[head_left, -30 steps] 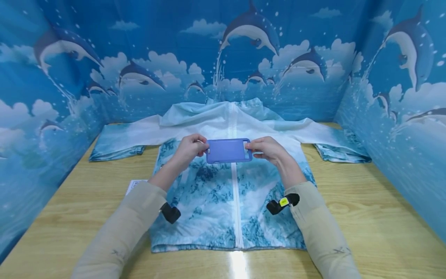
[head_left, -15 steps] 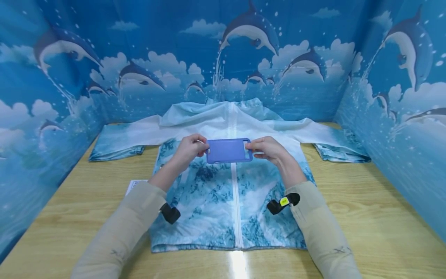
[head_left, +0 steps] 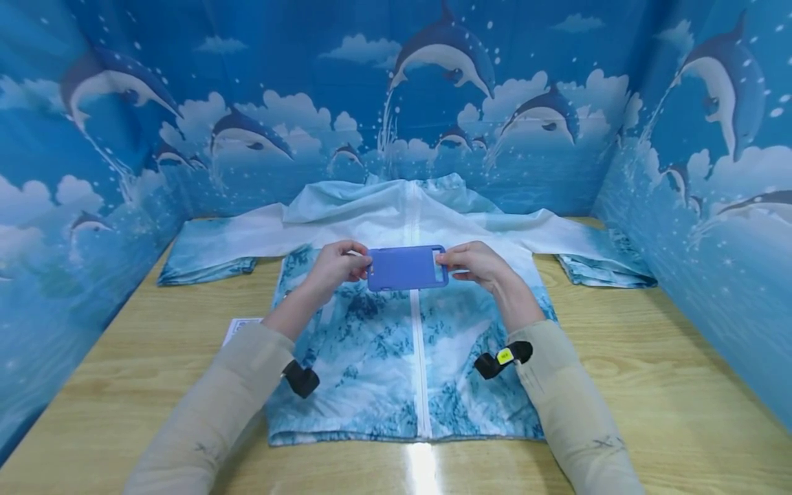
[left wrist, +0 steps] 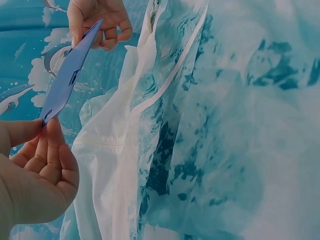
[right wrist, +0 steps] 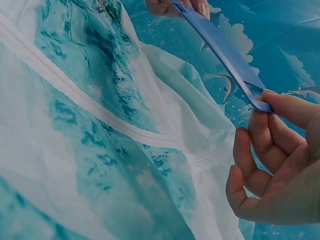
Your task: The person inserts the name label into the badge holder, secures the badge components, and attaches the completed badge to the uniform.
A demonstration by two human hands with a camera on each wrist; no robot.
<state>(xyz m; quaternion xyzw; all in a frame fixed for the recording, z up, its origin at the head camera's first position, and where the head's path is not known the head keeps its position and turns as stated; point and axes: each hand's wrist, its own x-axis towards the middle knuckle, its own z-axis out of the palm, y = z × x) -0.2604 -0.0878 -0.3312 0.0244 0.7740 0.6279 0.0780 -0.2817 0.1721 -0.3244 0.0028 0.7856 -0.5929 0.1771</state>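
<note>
A purple-blue phone case (head_left: pixel 402 268) with a cutout near its right end is held lengthwise above a jacket. My left hand (head_left: pixel 337 268) pinches the case's left end between thumb and fingers. At the other end, my right hand (head_left: pixel 479 265) pinches the edge beside the cutout. The left wrist view shows the case (left wrist: pixel 70 75) nearly edge-on, its near corner between thumb and index finger. Below lies the jacket (head_left: pixel 353 371), teal and white with a white zip down the front, spread flat with both sleeves out. In the right wrist view the case (right wrist: pixel 225 55) slants between both hands.
The jacket lies on a wood-grain table (head_left: pixel 668 385). A white printed card (head_left: pixel 238 328) shows partly beside the left forearm. Blue curtains (head_left: pixel 309 82) with dolphins and clouds enclose the back and both sides. Dark wrist cameras (head_left: pixel 301 378) sit on both cuffs.
The phone case and both hands stay almost still; only a very slight shift shows. Both hands keep their hold, and the jacket lies as before.
</note>
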